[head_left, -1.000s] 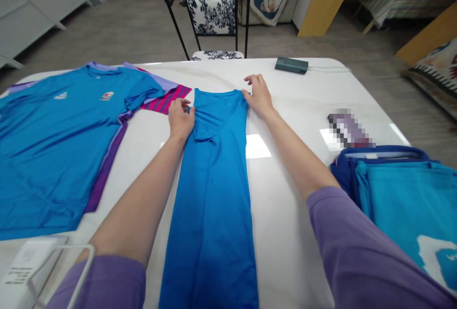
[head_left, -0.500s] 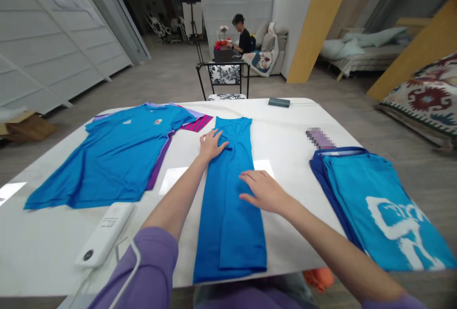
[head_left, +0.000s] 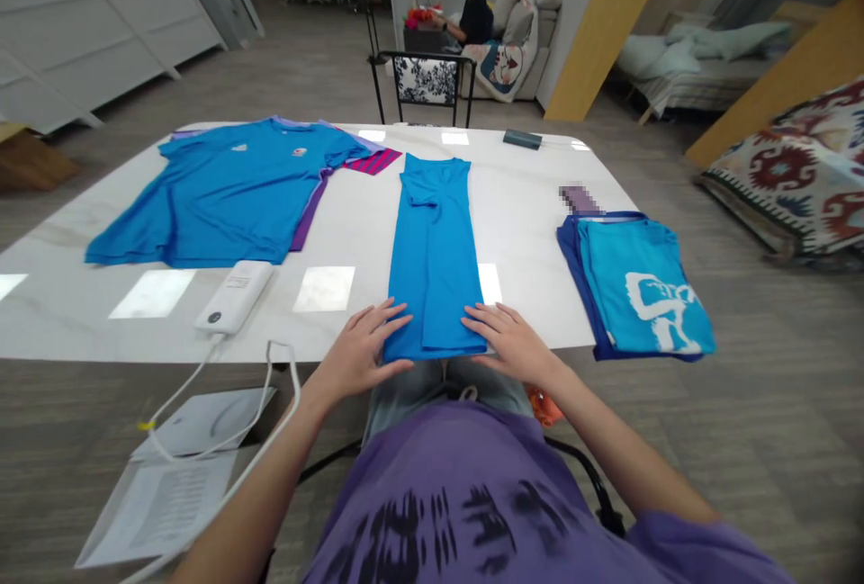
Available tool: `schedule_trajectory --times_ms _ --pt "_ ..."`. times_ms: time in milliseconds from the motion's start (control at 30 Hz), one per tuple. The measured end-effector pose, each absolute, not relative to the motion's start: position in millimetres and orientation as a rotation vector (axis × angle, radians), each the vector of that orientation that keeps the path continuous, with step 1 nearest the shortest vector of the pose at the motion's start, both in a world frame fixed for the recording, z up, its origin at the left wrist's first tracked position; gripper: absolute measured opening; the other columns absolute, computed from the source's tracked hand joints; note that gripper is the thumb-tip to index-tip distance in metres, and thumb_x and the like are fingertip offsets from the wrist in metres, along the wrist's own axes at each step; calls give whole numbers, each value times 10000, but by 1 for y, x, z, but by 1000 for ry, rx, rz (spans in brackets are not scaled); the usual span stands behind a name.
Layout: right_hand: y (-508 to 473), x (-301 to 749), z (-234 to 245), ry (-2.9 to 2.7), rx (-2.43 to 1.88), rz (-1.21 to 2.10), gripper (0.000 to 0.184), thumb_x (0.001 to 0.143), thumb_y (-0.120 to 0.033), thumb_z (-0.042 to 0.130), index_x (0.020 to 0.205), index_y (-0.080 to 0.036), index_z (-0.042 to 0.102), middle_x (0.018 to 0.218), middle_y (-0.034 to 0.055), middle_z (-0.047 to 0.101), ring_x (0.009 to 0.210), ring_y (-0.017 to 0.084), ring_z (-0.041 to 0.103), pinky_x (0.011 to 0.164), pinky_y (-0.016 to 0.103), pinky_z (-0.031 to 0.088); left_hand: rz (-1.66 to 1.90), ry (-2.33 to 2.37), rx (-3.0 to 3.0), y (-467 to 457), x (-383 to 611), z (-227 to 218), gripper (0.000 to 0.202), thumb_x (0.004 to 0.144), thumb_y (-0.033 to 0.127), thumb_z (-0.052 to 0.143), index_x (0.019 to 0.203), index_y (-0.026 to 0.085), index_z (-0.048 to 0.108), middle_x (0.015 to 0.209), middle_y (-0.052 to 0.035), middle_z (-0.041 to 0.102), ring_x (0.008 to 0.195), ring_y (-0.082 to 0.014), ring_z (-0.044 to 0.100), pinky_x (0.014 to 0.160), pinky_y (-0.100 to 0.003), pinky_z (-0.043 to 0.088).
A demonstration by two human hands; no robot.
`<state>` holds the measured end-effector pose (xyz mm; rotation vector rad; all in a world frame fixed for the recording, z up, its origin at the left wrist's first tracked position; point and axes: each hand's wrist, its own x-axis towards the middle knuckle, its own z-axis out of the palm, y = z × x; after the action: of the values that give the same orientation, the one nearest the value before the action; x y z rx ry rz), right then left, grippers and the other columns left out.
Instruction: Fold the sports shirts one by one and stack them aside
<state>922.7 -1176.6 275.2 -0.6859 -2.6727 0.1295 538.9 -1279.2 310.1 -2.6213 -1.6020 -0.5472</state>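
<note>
A blue shirt folded into a long narrow strip (head_left: 434,251) lies down the middle of the white table (head_left: 526,206), its near end at the table's front edge. My left hand (head_left: 361,354) rests flat at the strip's near left corner, fingers spread. My right hand (head_left: 509,343) lies flat at the near right corner, fingers spread too. Both hands touch the hem and hold nothing.
A blue shirt lies spread over purple and striped ones (head_left: 229,188) at the left. A stack of folded blue shirts (head_left: 638,287) sits at the right. A white power bank (head_left: 234,296) with a cable lies near the front edge. A chair (head_left: 422,80) and a seated person (head_left: 472,8) are beyond the table.
Both hands have slid from the shirt's far end down to its near hem. The view has pulled back from the table.
</note>
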Motion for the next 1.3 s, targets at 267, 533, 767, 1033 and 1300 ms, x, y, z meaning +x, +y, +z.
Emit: schedule_trajectory --times_ms 267,533,767,1033,1300 --pt "-1187 919 255 -2669 -620 0 678 1185 -359 616 1831 -395 413 1841 14 447 1732 261 431 1420 548 391 -491 -1551 -2497 -1309 539 275 639 1148 329 598 1776 408 505 1855 -27 464 1752 -321 405 1446 -619 342" --pt "-1207 934 244 -2553 -653 -12 470 1209 -266 551 1641 -398 677 1749 -8 584 1651 221 547 1370 504 435 -637 -1488 -2533 -1314 541 268 587 1084 204 622 1614 444 703 1692 -43 666 1639 -330 558 1299 -601 506" --pt "-1237 954 262 -2570 -632 248 369 1215 -256 522 1473 -321 779 1563 56 752 1474 245 695 1246 497 501 -879 -1503 -2564 -1344 576 278 365 1095 227 619 1383 319 822 1326 -76 850 1349 -318 726 1177 -553 534" --pt "-1273 1011 372 -2588 -525 1335 363 1228 -444 529 1455 -300 772 1293 45 834 1135 195 797 1014 312 604 -1194 -1493 -2997 -1403 624 377 200 1122 223 579 1171 270 767 985 -21 834 825 -197 745 814 -356 569" --pt "-1141 949 442 -2304 -845 800 425 1178 -577 559 1364 -247 754 1115 55 819 996 243 748 917 356 601 -1518 -1835 -2351 -1258 606 440 341 1148 509 638 1048 210 769 814 13 706 729 -154 623 696 -282 483"
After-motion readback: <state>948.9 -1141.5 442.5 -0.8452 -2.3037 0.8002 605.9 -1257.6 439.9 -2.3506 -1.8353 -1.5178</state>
